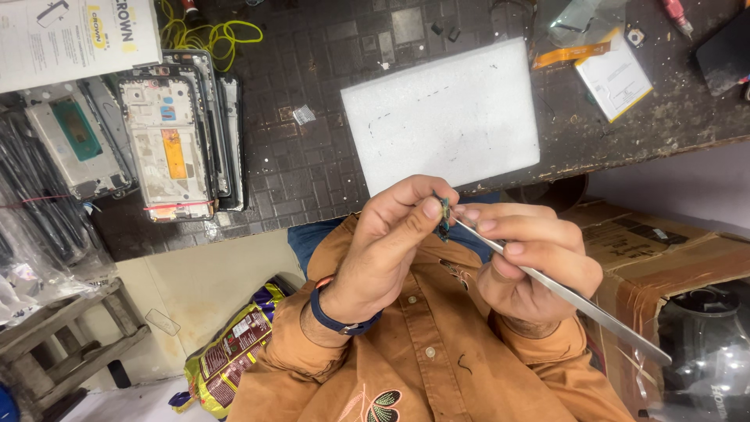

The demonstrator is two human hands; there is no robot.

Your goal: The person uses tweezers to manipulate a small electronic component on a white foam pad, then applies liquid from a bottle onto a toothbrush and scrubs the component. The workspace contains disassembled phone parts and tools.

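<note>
Head view, entries from left to right. Far left: a clear plastic bag of dark parts (31, 234) and a wooden stool (70, 344) below the bench edge. Left of bench: a stack of stripped phone frames (168, 141), the top one showing an orange flex strip; a printed white box (70, 35) behind them; yellow wire (211, 35) coiled at the far edge. Near left, on the floor: a printed foil packet (234, 348).

Centre: a white foam pad (441, 117) on the dark gridded work mat (312, 156). In front of it, the left hand (387, 250), with a dark blue wristband, pinches a small circuit part (444, 217) between thumb and forefinger, held edge-on so that its detail cannot be read. Touching that part from the right is the tip of steel tweezers (570, 297), gripped in the closed right hand (531, 262).

Step in hand, by judgement: fine work with the tweezers on the pinched part, clear of the bench and near the chest. The next move calls for a steady pinch and light tip pressure.

Right: a white flat battery (613, 74) with orange flex, and a cardboard box (656, 250) below.
</note>
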